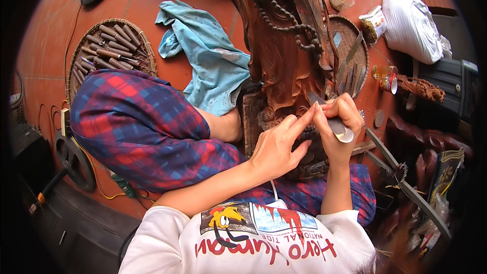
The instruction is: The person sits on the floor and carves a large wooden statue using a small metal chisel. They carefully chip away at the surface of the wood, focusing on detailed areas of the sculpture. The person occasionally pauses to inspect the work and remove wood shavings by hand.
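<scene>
My right hand [341,121] is closed around a file [337,126], a grey tool with a pale rounded butt showing below the fist. Its flat front end points up and left against the lower part of a carved dark wooden statue [289,78]. The statue has draped robes and a string of carved beads. My left hand [284,142] lies in front of the carving, index finger stretched to the file near the right fingertips, thumb apart. Both hands partly hide the statue's base. A wooden block [251,124] stands beside the base, next to my bare foot [225,124].
On the left, a round woven tray [147,45] holds several wooden-handled carving tools. A light blue cloth [203,45] lies beside it. Several files lie in another woven tray [339,23] at right, near a glass jar [342,1], a white sack [413,25] and a metal clamp [406,185].
</scene>
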Tool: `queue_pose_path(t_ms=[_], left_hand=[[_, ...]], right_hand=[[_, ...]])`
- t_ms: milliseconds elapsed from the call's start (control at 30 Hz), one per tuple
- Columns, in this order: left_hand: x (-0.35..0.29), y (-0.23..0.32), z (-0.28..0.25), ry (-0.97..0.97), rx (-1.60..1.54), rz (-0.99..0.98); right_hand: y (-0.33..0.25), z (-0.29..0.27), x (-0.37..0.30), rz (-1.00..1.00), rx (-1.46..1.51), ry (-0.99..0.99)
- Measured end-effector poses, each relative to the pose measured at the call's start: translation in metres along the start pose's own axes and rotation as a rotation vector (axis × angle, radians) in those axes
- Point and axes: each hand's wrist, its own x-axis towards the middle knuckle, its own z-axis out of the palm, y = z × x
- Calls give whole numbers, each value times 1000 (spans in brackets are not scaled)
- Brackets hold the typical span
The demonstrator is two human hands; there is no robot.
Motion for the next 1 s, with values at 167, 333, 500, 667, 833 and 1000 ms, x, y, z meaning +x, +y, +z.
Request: queue_pose_path(t_ms=[167,333,500,667,833,1000], left_hand=[[8,-6,0,47,-25,-1],[6,2,-3,17,-8,-18],[5,-5,5,84,9,60],[10,3,-4,20,-23,-13],[4,-4,5,-24,48,20],[12,6,-7,17,4,11]], right_hand=[[10,12,1,-61,49,83],[-1,5,2,39,53,62],[10,8,-8,5,69,112],[2,9,3,63,115,127],[9,4,-17,140,145,154],[2,10,1,107,183,169]])
